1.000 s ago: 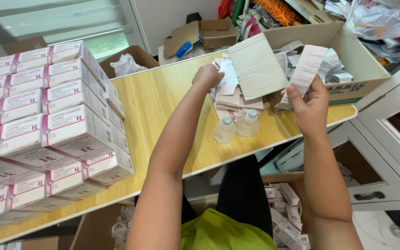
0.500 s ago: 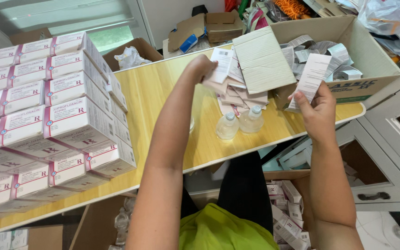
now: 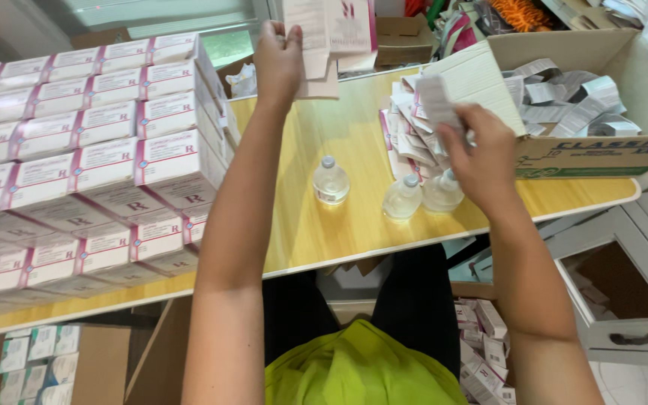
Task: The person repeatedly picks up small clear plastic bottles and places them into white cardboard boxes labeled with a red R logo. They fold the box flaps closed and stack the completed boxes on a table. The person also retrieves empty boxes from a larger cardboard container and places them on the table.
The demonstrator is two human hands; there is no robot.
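Yellow wooden table, three clear vials at its middle.
Beyond the vials, left hand pinches a flattened carton, arm outstretched; right hand, just above them, curls shut around a folded paper leaflet, beside the cardboard box.

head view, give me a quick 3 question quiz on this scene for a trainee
1. True or false: the left hand holds a flat carton raised above the table.
2. How many small clear bottles stand on the table?
3. What fills the big cardboard box? A) folded paper leaflets B) bottles C) tape rolls

Key:
1. True.
2. Three; one stands apart on the left and two stand together below the right hand.
3. A; the right hand holds one such leaflet.
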